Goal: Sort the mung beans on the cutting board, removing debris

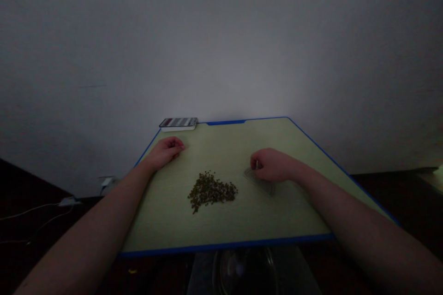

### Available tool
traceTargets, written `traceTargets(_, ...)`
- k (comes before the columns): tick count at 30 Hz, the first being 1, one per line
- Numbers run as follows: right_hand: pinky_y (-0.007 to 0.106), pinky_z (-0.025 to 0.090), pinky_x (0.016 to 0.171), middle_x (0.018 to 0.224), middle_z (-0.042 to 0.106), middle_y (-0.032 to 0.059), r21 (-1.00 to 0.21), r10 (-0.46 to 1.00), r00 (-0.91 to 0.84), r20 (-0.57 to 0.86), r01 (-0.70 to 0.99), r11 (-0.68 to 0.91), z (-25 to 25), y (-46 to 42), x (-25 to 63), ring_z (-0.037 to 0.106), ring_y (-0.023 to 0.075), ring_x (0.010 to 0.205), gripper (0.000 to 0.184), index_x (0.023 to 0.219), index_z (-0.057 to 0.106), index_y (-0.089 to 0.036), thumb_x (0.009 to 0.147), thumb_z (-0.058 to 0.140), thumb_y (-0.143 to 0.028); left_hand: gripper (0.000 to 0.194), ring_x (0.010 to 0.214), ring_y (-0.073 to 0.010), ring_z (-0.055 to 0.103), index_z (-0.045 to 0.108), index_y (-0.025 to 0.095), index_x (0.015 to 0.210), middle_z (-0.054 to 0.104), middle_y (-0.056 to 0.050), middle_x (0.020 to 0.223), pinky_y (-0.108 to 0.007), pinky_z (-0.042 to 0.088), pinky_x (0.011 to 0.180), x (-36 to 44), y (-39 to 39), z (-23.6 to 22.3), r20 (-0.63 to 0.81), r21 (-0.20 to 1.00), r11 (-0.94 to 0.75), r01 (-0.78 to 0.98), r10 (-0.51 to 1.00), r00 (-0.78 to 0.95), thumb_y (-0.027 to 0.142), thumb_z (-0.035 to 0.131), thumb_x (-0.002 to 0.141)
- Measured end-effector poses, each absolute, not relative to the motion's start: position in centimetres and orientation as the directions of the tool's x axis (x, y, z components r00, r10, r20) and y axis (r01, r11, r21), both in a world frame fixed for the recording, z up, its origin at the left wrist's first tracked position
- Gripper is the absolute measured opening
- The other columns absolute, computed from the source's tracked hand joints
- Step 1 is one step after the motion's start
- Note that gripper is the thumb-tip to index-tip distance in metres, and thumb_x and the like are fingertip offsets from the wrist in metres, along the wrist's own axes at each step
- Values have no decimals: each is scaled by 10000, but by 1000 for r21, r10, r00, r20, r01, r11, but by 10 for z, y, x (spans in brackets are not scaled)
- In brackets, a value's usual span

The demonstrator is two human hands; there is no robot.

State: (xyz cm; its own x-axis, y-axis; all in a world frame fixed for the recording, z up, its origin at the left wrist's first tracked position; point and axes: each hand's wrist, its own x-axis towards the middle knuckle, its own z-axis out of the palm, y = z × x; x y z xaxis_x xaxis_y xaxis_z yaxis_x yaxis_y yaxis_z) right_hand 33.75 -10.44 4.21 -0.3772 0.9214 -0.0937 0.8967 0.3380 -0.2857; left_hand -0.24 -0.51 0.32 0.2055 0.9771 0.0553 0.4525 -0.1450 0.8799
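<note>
A loose pile of small brownish-green beads or seeds (211, 191) lies on the pale yellow-green tabletop between my hands. To the right of it, my right hand (272, 164) is closed, thumb and fingers pinched together. Faint loops of a thin strand (266, 188), thread or wire, trail beneath and beside that hand, and its fingers appear to grip it. My left hand (166, 151) rests at the table's left side with fingers curled and the tips drawn together. Whatever is in the left fingertips, if anything, is too small to make out.
A phone (179, 122) lies on a white box (178, 128) at the far left corner. The blue-edged table (224, 243) stands against a pale wall. Below its front edge is a round transparent container (245, 269). White cables (69, 201) run along the floor at left.
</note>
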Motion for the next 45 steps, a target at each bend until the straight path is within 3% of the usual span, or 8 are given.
traceTargets(11,252,373,571,741,678,57,-274,980,-179,88,941,196,33,-87,362,571,164,642,233,824,708,-184,638,569,-184,206,412,-60,392,530,170,733,454,66,477,-197,295,428,-4,-2,0,88,860,-202,468,963,253,349,607,666)
traceTargets(21,255,387,571,674,588,15,-507,926,-129,356,805,308,12,-124,348,507,138,590,374,1100,624,-158,822,429,-314,219,447,-79,410,525,175,696,470,54,524,-214,320,454,-3,-8,-1,198,824,-269,499,961,191,374,592,633)
traceTargets(27,261,394,589,697,592,5,-590,915,-193,354,713,379,0,-141,332,492,131,603,350,1063,644,-159,790,504,-326,213,552,-119,470,578,166,675,542,5,590,-240,346,523,2,-11,2,358,695,-375,614,920,157,371,582,619)
traceTargets(33,259,410,626,808,642,34,-658,924,-189,331,655,370,-2,-142,333,521,136,673,346,1057,646,-144,767,525,-291,194,550,-126,470,583,167,647,562,-6,591,-245,345,524,0,-21,6,329,607,-351,712,928,177,359,587,618)
traceTargets(40,245,406,562,708,627,15,-715,937,-191,293,607,347,1,-144,331,498,115,566,362,1040,647,-119,750,529,-300,225,588,-125,488,586,156,692,574,-12,631,-247,364,567,-15,-20,-4,373,682,-351,641,921,108,371,579,625)
traceTargets(45,239,397,531,683,620,9,-744,945,-177,275,584,325,-1,-142,331,478,105,524,386,1060,631,-110,752,525,-317,223,555,-115,463,585,160,661,553,-3,598,-245,349,544,-10,-4,5,353,656,-371,657,921,168,376,593,608)
